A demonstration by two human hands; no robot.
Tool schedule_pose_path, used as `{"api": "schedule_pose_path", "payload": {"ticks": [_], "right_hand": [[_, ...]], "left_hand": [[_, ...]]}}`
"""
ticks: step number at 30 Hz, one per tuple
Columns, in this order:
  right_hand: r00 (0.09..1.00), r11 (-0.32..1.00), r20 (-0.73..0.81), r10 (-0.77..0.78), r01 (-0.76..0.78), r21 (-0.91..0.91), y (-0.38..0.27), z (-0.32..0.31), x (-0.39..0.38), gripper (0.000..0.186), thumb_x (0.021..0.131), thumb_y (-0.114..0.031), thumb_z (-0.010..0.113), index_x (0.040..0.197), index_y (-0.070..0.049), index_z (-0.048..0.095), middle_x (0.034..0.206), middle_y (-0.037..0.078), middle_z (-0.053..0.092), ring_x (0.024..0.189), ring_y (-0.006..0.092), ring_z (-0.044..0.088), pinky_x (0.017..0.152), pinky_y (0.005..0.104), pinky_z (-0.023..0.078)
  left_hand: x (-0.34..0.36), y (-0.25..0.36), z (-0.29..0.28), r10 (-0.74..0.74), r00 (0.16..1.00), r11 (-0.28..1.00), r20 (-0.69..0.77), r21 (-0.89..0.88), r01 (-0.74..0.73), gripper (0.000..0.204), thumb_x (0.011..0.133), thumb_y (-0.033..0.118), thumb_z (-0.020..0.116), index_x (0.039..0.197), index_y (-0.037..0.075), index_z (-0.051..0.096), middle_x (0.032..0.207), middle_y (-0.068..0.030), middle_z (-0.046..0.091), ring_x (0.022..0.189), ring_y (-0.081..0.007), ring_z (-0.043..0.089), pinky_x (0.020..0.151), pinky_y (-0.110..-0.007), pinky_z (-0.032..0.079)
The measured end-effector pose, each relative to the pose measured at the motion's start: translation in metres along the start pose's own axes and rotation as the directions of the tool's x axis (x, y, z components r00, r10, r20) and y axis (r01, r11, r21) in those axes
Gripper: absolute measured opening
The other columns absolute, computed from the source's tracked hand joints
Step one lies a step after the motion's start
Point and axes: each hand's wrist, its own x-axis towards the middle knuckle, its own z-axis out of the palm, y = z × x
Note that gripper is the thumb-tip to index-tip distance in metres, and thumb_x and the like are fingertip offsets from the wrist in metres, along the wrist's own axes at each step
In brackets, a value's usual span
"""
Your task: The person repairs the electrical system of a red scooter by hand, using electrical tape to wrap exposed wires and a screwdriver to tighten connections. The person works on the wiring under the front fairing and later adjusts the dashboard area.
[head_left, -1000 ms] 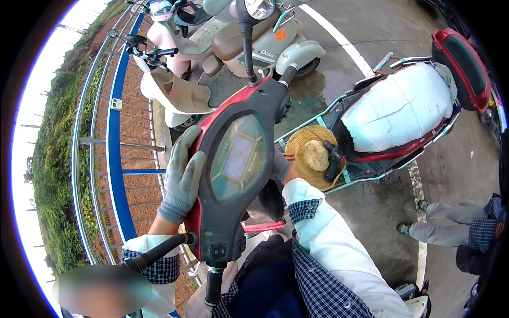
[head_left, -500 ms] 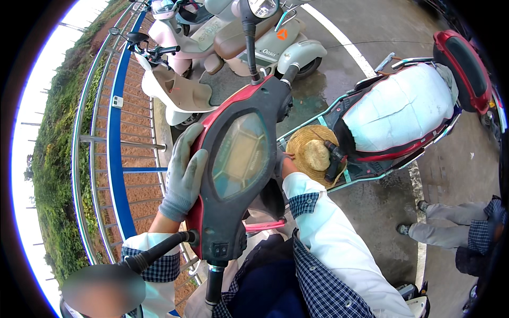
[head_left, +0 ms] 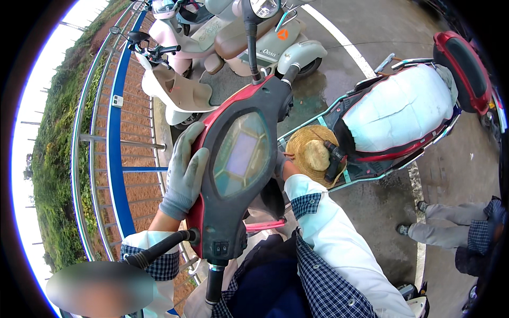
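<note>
My left hand (head_left: 184, 177), in a grey glove, lies with its fingers stretched along the red front edge of an electric scooter's handlebar cover (head_left: 222, 222). Set in the cover is a dashboard display (head_left: 242, 153), its middle lit pale violet. My right hand (head_left: 280, 163) reaches behind the cover on the seat side; its fingers are hidden, and only a bit of grey glove and the wrist show. Beside that wrist a straw hat (head_left: 313, 153) rests on the scooter's footboard, with a dark object (head_left: 335, 161) on its brim.
Rearward are a seat under a pale blue cover (head_left: 400, 108) and a red rear box (head_left: 464, 71). Mirrors (head_left: 101, 286) rise from both handlebar ends. Pale scooters (head_left: 238, 50) stand beyond. A metal railing (head_left: 114, 148) runs along the left; another person's legs (head_left: 445, 225) appear at right.
The dashboard display has gone from dull yellowish to lit pale violet. My right forearm has shifted very slightly; my left hand stays in place on the cover.
</note>
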Motion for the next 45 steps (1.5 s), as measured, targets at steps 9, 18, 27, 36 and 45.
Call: {"api": "schedule_pose_path", "payload": {"ticks": [9,18,27,36,45], "right_hand": [[0.911,0.893,0.088,-0.402,0.412,-0.181,0.098,-0.057,0.063,0.03,0.09,-0.018,0.058,0.116,-0.005,0.067,0.112,0.012,0.069,0.098,0.0256,0.068,0.082,0.0353,0.053],[0.801,0.714,0.11,-0.588,0.579,-0.394,0.127,-0.088,0.08,0.028,0.088,-0.025,0.06,0.107,-0.008,0.072,0.105,0.011,0.072,0.095,0.0258,0.07,0.082,0.035,0.053],[0.968,0.939,0.134,-0.212,0.163,0.303,0.101,-0.061,0.056,0.033,0.096,-0.027,0.048,0.115,-0.007,0.066,0.115,0.015,0.068,0.104,0.0277,0.065,0.09,0.0381,0.05],[0.997,0.981,-0.079,-0.026,0.041,0.188,0.024,-0.005,-0.003,0.032,0.095,-0.028,0.049,0.112,-0.006,0.067,0.112,0.018,0.068,0.101,0.0305,0.065,0.088,0.0395,0.05],[0.991,0.989,-0.137,0.012,0.008,0.148,-0.004,0.027,-0.007,0.031,0.095,-0.027,0.05,0.109,-0.006,0.067,0.108,0.02,0.068,0.097,0.0314,0.065,0.085,0.0404,0.051]], "left_hand": [[0.001,0.003,0.0,0.006,1.0,1.0,-0.009,-0.007,-0.006,0.049,0.096,0.026,0.053,0.136,-0.001,0.049,0.137,-0.0212,0.051,0.129,-0.0331,0.048,0.111,-0.04,0.033],[0.004,-0.003,0.006,0.027,1.0,1.0,-0.013,0.001,-0.027,0.048,0.097,0.029,0.052,0.136,0.0,0.05,0.134,-0.0211,0.053,0.127,-0.0334,0.049,0.11,-0.041,0.034],[0.001,0.0,0.002,0.01,1.0,1.0,-0.018,0.029,-0.01,0.049,0.097,0.031,0.052,0.135,0.0,0.051,0.134,-0.0205,0.054,0.126,-0.0331,0.05,0.11,-0.041,0.034],[0.001,-0.003,0.003,-0.01,1.0,0.999,-0.012,-0.043,0.01,0.046,0.093,0.021,0.053,0.133,-0.002,0.05,0.132,-0.0211,0.053,0.125,-0.0329,0.05,0.11,-0.04,0.034],[-0.002,0.004,-0.003,0.017,1.0,1.0,-0.015,-0.004,-0.017,0.046,0.093,0.019,0.054,0.134,-0.002,0.049,0.132,-0.0211,0.053,0.125,-0.033,0.05,0.11,-0.04,0.035]]}}
